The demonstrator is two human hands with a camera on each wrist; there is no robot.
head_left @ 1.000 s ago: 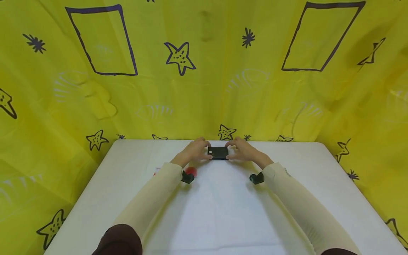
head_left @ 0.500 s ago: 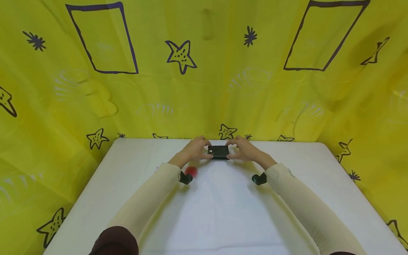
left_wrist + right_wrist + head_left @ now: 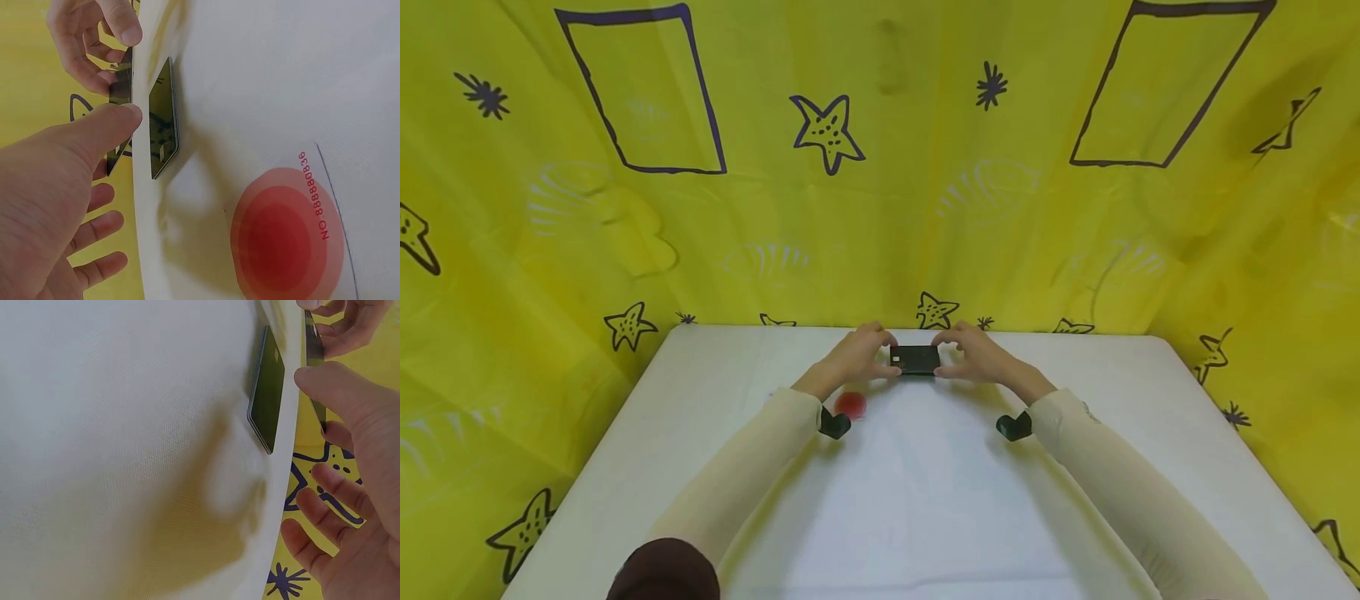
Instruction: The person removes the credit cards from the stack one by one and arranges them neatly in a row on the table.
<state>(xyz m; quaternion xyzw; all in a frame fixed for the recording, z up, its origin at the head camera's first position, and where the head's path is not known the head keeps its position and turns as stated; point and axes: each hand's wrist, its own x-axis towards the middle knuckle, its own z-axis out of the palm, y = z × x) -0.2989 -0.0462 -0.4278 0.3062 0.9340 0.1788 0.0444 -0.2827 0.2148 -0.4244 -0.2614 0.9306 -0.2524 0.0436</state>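
Near the far edge of the table, both hands hold a dark card with a small chip mark [image 3: 915, 359] by its opposite short ends. My left hand [image 3: 852, 355] pinches the left end between thumb and fingers, its other fingers spread loosely in the left wrist view. The right end is pinched the same way by my right hand [image 3: 977, 355]. Just under the held card, a thin stack of similar dark cards [image 3: 164, 122] lies flat on the white cloth. A gap shows between the held card [image 3: 315, 353] and the stack [image 3: 269, 394] in both wrist views.
A red round print [image 3: 851, 406] with a printed number marks the white table [image 3: 925, 500] by the left wrist. Behind the table hangs a yellow curtain [image 3: 887, 233] with star drawings, close beyond the hands. Dark wrist straps [image 3: 1015, 427] sit over pale sleeves.
Both wrists have spread slightly apart, and the red print shows more fully beside the left sleeve. The hands keep their pinch on the card, which has hardly moved.
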